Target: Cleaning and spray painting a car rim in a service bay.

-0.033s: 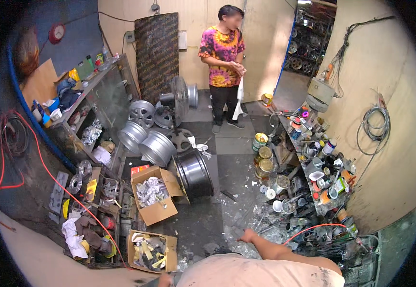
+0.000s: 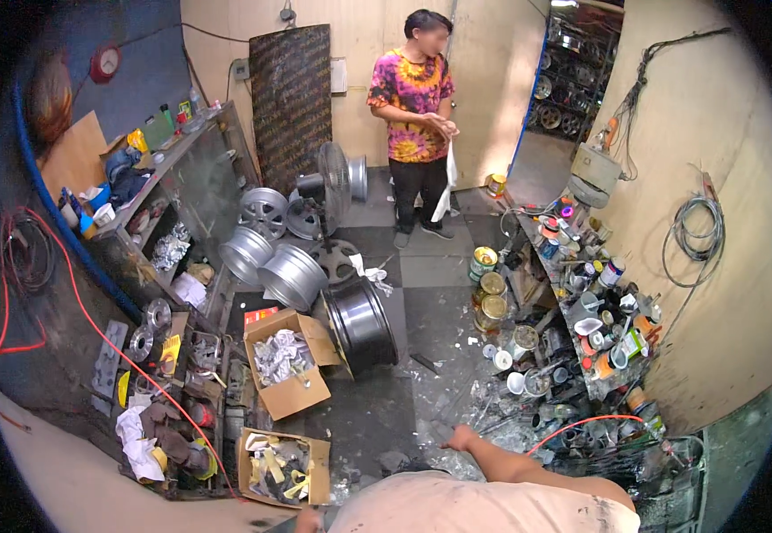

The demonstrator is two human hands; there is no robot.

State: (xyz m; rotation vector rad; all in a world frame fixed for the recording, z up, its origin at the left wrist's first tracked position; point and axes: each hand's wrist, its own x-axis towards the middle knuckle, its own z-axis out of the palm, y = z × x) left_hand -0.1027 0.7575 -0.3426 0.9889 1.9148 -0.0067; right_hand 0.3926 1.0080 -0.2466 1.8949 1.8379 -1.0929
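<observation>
My right arm reaches out over the littered floor, and my right hand [image 2: 461,438] is low over the grey, spattered area beside the paint bench. Its fingers are too small and blurred to tell whether they hold anything; a pale greyish patch [image 2: 433,430] lies just left of it. At the bottom edge only a bit of my left hand [image 2: 308,521] shows, below the cardboard box of sanding scraps [image 2: 322,484]; its fingers are mostly hidden. My light, stained shirt [image 2: 466,506] fills the bottom middle.
Another person [image 2: 411,107] stands at the back, holding a white cloth [image 2: 446,186]. Silver wheel rims [image 2: 293,274], a dark rim [image 2: 370,324] and an open cardboard box [image 2: 294,401] stand left of centre. Cans [image 2: 492,312] and a cluttered bench [image 2: 599,389] line the right. An orange hose [image 2: 93,336] crosses the left.
The white cloth in the other person's hands hangs slightly wider and has swung a little. My arms look unmoved.
</observation>
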